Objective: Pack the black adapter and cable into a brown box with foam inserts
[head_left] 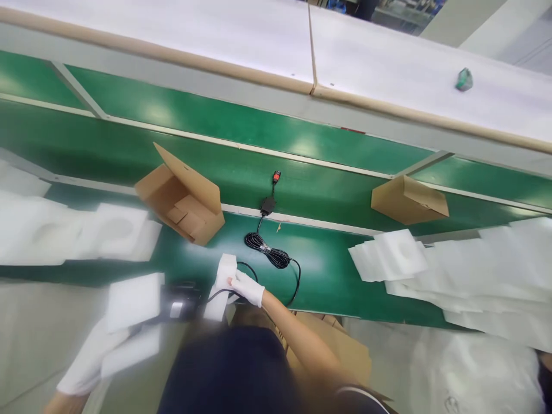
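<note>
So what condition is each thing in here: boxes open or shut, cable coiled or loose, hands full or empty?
Left brown cardboard box: open, flap up, lying tilted.
Right brown cardboard box: closed.
Black cable: partly bundled, the rest trailing loose.
White foam block: upright, gripped by the gloved right hand.
Gloved left hand: blurred, holding a white foam piece.
White foam inserts: stacked loosely.

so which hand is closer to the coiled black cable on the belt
Right. The right hand sits just below-left of the coiled black cable; the left hand is far off, lower left.
</note>
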Demonstrator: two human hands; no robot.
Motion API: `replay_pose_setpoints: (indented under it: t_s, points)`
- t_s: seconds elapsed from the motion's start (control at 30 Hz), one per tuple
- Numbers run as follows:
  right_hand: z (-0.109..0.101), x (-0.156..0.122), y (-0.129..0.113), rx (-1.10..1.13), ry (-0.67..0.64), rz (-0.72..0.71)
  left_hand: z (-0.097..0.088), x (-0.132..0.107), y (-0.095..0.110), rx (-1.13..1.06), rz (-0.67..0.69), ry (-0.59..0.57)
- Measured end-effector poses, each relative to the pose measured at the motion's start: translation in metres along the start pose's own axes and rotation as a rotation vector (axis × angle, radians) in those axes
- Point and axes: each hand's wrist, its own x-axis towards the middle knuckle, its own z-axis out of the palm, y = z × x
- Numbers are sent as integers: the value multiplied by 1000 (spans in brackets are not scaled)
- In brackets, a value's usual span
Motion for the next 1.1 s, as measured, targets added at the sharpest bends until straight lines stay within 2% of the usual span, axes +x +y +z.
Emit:
replay_pose_setpoints:
  t_s: [0.07, 0.27, 0.33, 0.43, 0.5, 0.6, 0.67, 0.83, 0.9, 1.1]
  points:
    - [-3, 10, 10, 19, -42, 106, 7, 26, -5, -14, -42, -105]
    - [-21, 43, 30, 221, -129, 254, 29, 90, -17, -129, -96, -233]
    - [-26, 49, 32, 177, -128, 261, 30, 106, -24, -152, -109, -233]
    - [-23, 52, 35, -1, -140, 228, 20, 125, -35, -131, -119, -234]
    - [-16, 54, 41, -46, -51, 192, 10, 133, -39, -110, -100, -297]
    - [-5, 59, 55, -36, 161, 167, -1, 138, -39, -105, -104, -366]
    - [-1, 62, 63, -52, 207, 175, -2, 139, -37, -115, -118, -418]
    - [0, 60, 65, -72, 268, 111, 12, 139, -34, -203, -138, -422]
    - [0, 54, 65, -136, 292, 96, 20, 141, -38, -263, -152, -465]
    - [-2, 50, 66, -541, 375, 332, 39, 154, -44, -317, -63, -483]
